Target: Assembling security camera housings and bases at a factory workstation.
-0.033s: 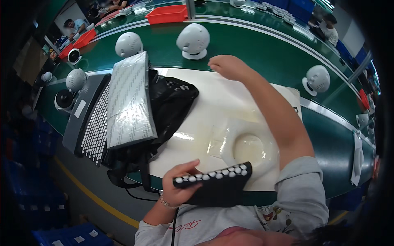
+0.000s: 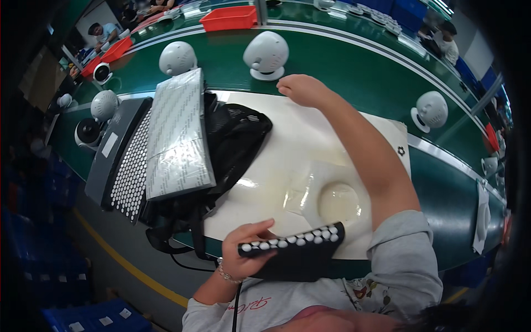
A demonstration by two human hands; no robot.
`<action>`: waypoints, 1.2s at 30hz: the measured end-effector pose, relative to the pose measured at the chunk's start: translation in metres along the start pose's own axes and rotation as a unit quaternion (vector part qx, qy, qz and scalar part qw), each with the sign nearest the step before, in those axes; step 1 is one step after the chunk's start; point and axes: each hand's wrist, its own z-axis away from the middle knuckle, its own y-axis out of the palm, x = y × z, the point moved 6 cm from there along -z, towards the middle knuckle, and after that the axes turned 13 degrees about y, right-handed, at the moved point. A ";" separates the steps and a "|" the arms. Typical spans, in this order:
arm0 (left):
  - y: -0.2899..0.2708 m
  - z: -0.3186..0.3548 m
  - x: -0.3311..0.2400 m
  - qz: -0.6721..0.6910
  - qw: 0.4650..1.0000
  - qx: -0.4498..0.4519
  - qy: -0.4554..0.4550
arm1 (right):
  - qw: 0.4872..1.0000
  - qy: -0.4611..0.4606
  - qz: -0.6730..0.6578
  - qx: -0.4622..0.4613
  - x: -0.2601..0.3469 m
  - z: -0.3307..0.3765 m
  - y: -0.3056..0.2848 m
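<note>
My left hand [image 2: 243,252] grips a black sheet [image 2: 293,263] dotted with rows of white round pads, near the front edge of the work board. The sheet's top edge is bent over, so the pads show along it. My right hand [image 2: 303,90] is stretched out to the far side, fingers curled together, just to the right of and below a white rounded camera-like device [image 2: 266,52] on a round foot. Whatever its fingertips pinch, if anything, is too small to make out. Beneath my right forearm lies a cream board [image 2: 287,127] with a taped-on ring [image 2: 362,202].
To the left are a silver-wrapped flat pack [image 2: 180,138], another dotted sheet [image 2: 130,171], a dark grey panel [image 2: 113,149] and a black mesh bag [image 2: 235,135]. More white devices stand along the green conveyor [image 2: 332,61]. Red trays [image 2: 229,18] and other people are farther off.
My right hand has shifted slightly left, nearer the white device. The whole view has drifted a little. My left hand still grips the dotted sheet.
</note>
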 end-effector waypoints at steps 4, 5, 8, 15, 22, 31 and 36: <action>0.000 -0.005 -0.005 -0.048 0.993 0.048 0.093 | 0.999 0.047 -0.015 -0.016 0.022 -0.052 0.033; -0.001 -0.005 -0.005 -0.043 0.993 0.051 0.100 | 0.999 0.039 -0.016 -0.011 0.027 -0.057 0.045; -0.003 -0.005 -0.006 -0.026 0.994 0.040 0.103 | 0.980 0.042 0.002 -0.194 0.013 -0.052 0.040; -0.002 -0.006 -0.007 -0.021 0.999 0.024 0.043 | 0.952 0.040 0.037 -0.300 -0.030 0.003 -0.032; 0.003 -0.004 -0.010 -0.013 0.993 0.018 0.120 | 0.902 0.067 -0.344 -0.252 -0.044 0.166 -0.099; 0.065 -0.007 -0.044 0.045 0.936 0.240 0.252 | 0.840 0.113 -0.529 -0.053 -0.030 0.287 -0.045; 0.059 -0.015 -0.038 0.013 0.982 0.134 0.135 | 0.903 0.007 -0.381 -0.199 -0.038 0.311 -0.066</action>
